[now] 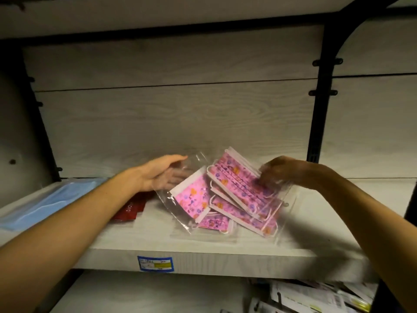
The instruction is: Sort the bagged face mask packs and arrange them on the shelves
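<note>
Several clear bags of pink flower-print face masks (pixel 228 195) lie in a loose heap on the pale wooden shelf (pixel 158 245). My left hand (pixel 164 171) reaches in from the left with straight fingers behind the clear top of the left bag (pixel 191 197). My right hand (pixel 279 172) comes from the right, and its curled fingers pinch the upper right bag (pixel 239 179) at its edge, tilting it up. The right fingertips are blurred behind the plastic.
A pack of light blue masks (pixel 42 204) lies at the shelf's left end, with dark red flat packs (pixel 130 210) beside it under my left forearm. A blue price label (pixel 155 263) sits on the shelf front. Assorted carded goods (pixel 316 297) fill the lower shelf at right.
</note>
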`<state>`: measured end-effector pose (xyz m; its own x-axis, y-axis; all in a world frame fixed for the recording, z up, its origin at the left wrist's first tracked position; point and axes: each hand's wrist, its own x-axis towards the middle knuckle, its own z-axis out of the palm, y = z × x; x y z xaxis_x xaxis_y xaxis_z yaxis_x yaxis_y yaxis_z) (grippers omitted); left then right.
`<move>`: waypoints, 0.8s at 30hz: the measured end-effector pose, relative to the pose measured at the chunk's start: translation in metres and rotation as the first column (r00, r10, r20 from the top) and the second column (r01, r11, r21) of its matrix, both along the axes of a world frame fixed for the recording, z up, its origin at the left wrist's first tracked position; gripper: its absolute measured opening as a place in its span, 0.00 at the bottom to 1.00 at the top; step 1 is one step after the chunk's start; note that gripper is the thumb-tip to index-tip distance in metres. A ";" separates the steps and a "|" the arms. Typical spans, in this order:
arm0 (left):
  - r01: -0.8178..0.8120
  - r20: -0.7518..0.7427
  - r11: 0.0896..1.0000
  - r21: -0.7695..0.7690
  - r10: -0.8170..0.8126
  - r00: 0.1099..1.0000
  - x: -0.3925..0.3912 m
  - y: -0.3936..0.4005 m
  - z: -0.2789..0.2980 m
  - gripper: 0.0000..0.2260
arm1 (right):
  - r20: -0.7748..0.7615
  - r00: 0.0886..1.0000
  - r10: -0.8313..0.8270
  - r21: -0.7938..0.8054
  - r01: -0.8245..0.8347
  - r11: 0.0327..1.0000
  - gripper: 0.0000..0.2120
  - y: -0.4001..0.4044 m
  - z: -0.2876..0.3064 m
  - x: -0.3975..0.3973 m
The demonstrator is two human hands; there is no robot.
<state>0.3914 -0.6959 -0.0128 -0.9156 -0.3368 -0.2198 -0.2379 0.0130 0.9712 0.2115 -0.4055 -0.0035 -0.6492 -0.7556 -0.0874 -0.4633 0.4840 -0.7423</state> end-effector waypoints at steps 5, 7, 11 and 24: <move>0.131 -0.061 0.983 0.128 -0.124 0.990 -0.003 0.008 -0.011 0.31 | -0.236 0.971 -0.046 0.032 0.055 0.998 0.05 -0.004 0.000 -0.003; 0.143 -0.055 0.986 0.088 -0.139 0.989 -0.006 0.008 -0.009 0.34 | -0.396 0.918 -0.030 0.012 0.038 0.999 0.08 -0.007 0.003 -0.002; 0.205 -0.131 0.965 0.162 -0.185 0.974 -0.006 0.003 0.007 0.27 | -0.563 0.824 0.063 -0.034 -0.099 0.995 0.08 -0.012 0.013 0.004; 0.331 -0.257 0.875 0.354 -0.249 0.934 0.000 0.029 0.007 0.46 | -0.843 0.523 0.126 0.015 -0.211 0.977 0.15 -0.053 0.032 0.033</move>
<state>0.3915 -0.6669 -0.0055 -0.9964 0.0252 -0.0815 -0.0853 -0.3332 0.9390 0.2448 -0.4584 0.0289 -0.2527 -0.8351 0.4886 -0.9573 0.2889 -0.0013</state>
